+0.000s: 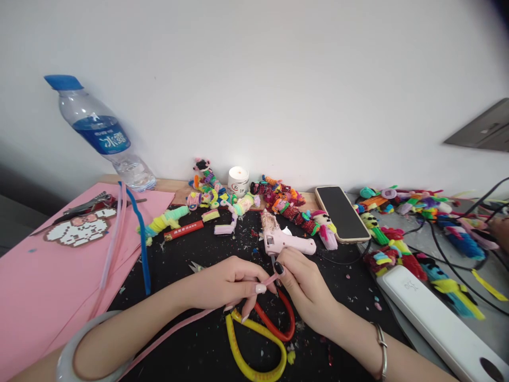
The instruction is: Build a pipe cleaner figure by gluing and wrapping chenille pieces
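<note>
My left hand [228,281] and my right hand [304,284] meet over the black mat, both pinching the end of a pink pipe cleaner [175,331] that trails down to the left under my left forearm. Just beyond my fingers lies a pink glue gun [284,241], its nozzle pointing left. Under my hands lie scissors with a yellow loop handle [254,350] and a red loop handle [284,318].
Pink paper sheets [47,281] with a pixel sticker, pliers and blue and pink pipe cleaners [141,239] lie left. A water bottle [101,135], a white jar [238,181], pipe-cleaner figures [286,204], a phone [342,212], a white power strip [441,318] and cables lie behind and right.
</note>
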### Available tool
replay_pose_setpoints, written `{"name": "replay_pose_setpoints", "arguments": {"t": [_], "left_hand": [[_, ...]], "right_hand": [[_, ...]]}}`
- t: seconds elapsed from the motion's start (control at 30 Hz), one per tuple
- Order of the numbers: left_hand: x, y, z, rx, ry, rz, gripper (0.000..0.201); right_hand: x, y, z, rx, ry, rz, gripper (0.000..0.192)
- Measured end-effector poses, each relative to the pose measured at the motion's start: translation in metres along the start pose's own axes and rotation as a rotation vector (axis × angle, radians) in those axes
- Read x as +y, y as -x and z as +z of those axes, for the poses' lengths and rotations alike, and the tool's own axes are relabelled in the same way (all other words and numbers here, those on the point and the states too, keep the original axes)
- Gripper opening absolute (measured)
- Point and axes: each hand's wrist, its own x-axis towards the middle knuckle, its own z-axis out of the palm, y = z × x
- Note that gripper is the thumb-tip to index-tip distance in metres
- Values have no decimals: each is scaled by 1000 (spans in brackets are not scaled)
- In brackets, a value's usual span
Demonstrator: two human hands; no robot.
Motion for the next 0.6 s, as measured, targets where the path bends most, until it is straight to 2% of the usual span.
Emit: {"name": "replay_pose_setpoints", "arguments": {"t": [0.37, 0.6], "left_hand": [[1, 0, 1, 2, 1, 0, 28], [-4, -1, -1, 11, 60, -11, 31]], "right_hand": [[1, 1, 2, 25, 49, 9, 25], [4, 2, -1, -9, -109, 58, 31]]}}
